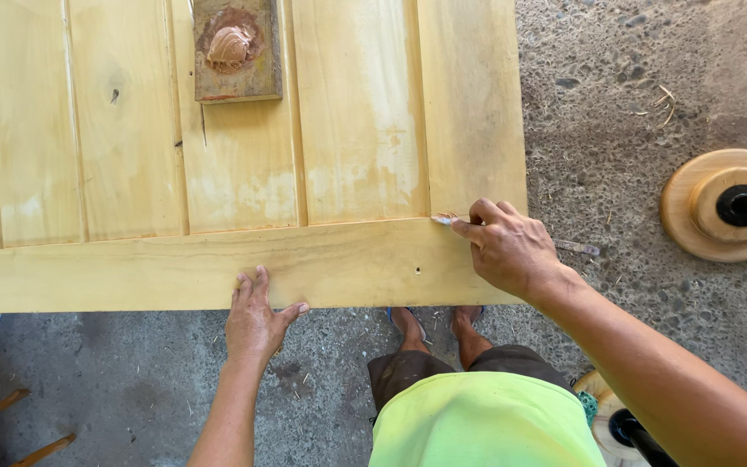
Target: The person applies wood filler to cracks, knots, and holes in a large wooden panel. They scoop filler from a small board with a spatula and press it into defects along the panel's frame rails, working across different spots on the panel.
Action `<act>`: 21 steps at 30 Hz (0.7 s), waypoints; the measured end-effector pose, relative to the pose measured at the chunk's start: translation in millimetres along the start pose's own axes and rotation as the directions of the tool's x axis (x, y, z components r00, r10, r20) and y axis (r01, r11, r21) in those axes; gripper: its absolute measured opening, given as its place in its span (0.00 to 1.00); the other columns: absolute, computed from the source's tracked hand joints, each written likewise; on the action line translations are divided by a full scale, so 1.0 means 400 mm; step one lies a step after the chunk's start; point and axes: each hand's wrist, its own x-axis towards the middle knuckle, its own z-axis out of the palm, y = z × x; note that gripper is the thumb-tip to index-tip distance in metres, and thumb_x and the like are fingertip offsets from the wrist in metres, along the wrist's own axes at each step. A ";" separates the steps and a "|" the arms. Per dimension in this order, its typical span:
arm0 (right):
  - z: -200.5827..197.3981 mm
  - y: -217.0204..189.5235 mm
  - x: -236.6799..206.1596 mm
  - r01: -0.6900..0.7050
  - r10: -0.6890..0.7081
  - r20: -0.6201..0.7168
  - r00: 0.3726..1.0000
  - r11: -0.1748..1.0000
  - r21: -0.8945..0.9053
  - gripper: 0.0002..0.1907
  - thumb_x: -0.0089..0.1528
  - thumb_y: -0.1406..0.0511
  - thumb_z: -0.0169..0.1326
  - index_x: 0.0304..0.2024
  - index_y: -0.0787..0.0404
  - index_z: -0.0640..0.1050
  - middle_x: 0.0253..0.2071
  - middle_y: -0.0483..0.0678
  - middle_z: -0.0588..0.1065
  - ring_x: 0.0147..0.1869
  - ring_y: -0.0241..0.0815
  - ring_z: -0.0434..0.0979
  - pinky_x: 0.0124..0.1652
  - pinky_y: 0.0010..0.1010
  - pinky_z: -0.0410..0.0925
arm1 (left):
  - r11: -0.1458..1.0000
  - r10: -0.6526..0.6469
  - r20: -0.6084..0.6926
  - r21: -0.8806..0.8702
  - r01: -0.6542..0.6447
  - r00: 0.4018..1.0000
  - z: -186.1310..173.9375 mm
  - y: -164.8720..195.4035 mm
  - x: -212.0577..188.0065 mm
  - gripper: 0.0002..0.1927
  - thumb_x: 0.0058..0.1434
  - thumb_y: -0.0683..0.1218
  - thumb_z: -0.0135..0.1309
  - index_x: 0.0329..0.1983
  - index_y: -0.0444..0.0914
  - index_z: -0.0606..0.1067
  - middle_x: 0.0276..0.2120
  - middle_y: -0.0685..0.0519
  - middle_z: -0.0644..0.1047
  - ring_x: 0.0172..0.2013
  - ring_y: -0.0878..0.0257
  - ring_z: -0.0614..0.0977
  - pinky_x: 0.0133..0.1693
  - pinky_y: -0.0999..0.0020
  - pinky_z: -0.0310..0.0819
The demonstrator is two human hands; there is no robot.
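While the head view looks straight down, the right hand [507, 251] sits at the joint where the door's bottom rail meets the right-hand stile, its fingers [482, 227] closed in a pinch around a thin flat blade, probably a putty knife [445, 220]. The blade's pale tip pokes out to the left of the fingertips and touches the seam; its other end shows as a grey strip past the heel of the hand, over the floor. So the tool's long axis runs nearly left to right, close to parallel with the seam, tipped slightly down toward the right.

The left hand [254, 318] is well apart from the tool, lying flat on the near edge of the wooden door [131, 268], fingers spread and empty, thumb out to the right. The right hand is the nearer one to the seam by a wide margin.

Along the seam to the left, the wood lies bare all the way to the picture's left edge. To the right, the door's edge comes just past the hand, with rough concrete floor [616, 130] beyond. Far up the panel, a small wooden block [237, 82] carries a lump of brown filler [229, 47], a long reach from either hand. A round wooden base with a black post [724, 205] stands on the floor to the right, clear of the arm. The person's feet [438, 324] stand just under the near edge, between the two hands.
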 end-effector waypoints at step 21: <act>-0.026 0.104 -0.041 -0.043 0.038 -0.095 0.995 0.998 -0.047 0.18 0.64 0.64 0.49 0.51 0.40 0.83 0.46 0.40 0.75 0.53 0.38 0.76 0.46 0.37 0.75 | 0.999 0.042 -0.064 -0.008 -0.043 0.997 0.016 -0.015 0.006 0.61 0.44 0.75 0.62 0.75 0.41 0.56 0.72 0.35 0.55 0.72 0.41 0.58 0.66 0.52 0.61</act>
